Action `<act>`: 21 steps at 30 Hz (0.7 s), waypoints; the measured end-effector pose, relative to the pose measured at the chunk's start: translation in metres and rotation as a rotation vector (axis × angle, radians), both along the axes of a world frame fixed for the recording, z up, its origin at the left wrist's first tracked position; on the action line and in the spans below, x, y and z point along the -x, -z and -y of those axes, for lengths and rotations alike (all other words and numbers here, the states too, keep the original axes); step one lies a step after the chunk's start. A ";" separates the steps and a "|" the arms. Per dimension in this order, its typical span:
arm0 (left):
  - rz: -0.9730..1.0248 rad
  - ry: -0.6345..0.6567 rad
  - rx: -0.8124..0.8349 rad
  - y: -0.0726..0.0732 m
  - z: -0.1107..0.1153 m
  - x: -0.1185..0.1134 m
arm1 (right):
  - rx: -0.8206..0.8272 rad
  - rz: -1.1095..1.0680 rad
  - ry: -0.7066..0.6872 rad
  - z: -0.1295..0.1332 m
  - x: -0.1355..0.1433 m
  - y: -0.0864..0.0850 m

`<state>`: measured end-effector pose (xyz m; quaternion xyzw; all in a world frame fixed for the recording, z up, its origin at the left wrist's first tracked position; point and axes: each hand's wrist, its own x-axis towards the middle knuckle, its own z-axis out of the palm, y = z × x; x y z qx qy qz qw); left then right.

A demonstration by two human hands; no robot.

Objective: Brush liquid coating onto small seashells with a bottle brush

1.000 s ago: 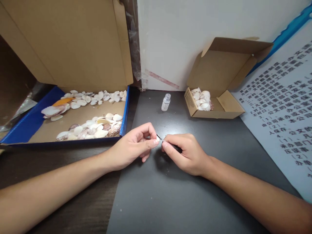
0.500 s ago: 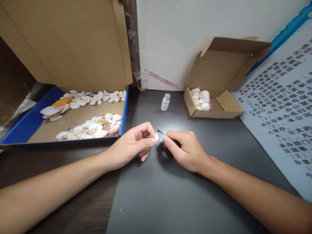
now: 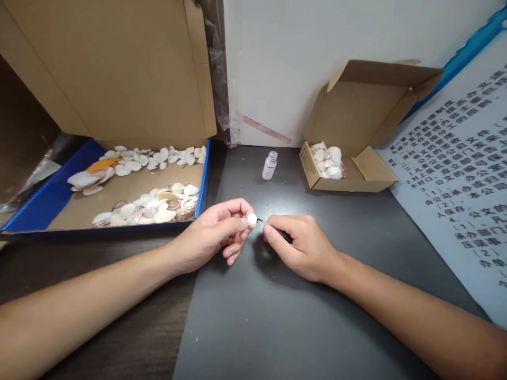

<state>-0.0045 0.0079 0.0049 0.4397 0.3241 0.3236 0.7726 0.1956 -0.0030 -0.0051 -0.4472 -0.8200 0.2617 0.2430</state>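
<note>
Gripping small applicator brush (image 3: 262, 222) in R hand (image 3: 304, 244), aimed L, approx. crosswise. Pinching white ribbed seashell (image 3: 252, 220) in L hand (image 3: 214, 231), just L of brush tip, v. near; cannot confirm contact.

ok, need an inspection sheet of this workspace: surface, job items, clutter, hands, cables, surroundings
Surface: dark gray mat over wood-grain top
Job items: small white shell; thin brush, tip at shell's edge, contact unclear; uncapped bottle standing; blue-sided box and small carton, both open, holding shells
Clutter: pale specks on mat
Hands: left pinches shell; right grips brush
Cables: nothing seen
Surroundings: white panel behind, printed sheet at right
</note>
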 end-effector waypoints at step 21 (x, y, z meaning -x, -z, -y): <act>-0.005 -0.020 0.032 -0.002 0.001 0.000 | -0.017 -0.026 -0.006 0.000 -0.001 0.001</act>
